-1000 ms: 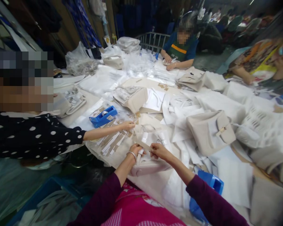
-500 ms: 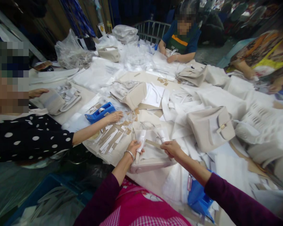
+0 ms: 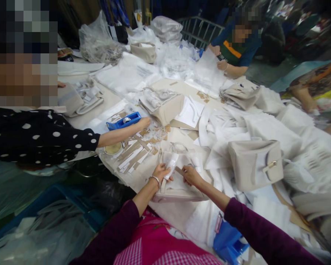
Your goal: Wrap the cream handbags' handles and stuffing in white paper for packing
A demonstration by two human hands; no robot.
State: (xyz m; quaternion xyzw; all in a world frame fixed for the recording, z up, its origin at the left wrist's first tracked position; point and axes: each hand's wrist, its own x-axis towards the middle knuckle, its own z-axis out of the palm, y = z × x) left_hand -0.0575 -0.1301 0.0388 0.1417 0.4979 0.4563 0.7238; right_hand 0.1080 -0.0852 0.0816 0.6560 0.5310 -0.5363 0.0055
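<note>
A beige handbag [image 3: 182, 189] lies on the table right in front of me, its strap parts covered in white wrapping. My left hand [image 3: 161, 173] is closed around one white-wrapped strap [image 3: 171, 164] at the bag's left side. Pinched in my right hand [image 3: 191, 175] is a narrow brown strip [image 3: 179, 170], its free end pointing left toward the wrapped strap. Behind my right hand, another wrapped part of the bag is partly hidden.
Left of the bag lie paper strips [image 3: 135, 156] and a blue tape dispenser [image 3: 124, 121], where a co-worker's arm [image 3: 121, 135] reaches in. Another blue dispenser [image 3: 227, 239] sits near my right forearm. A beige bag [image 3: 256, 165] stands at right, beside white padding [image 3: 273, 127].
My right hand has moved left with the brown strip, closer to my left hand. The view has shifted, and the person across the table now holds up a white sheet.
</note>
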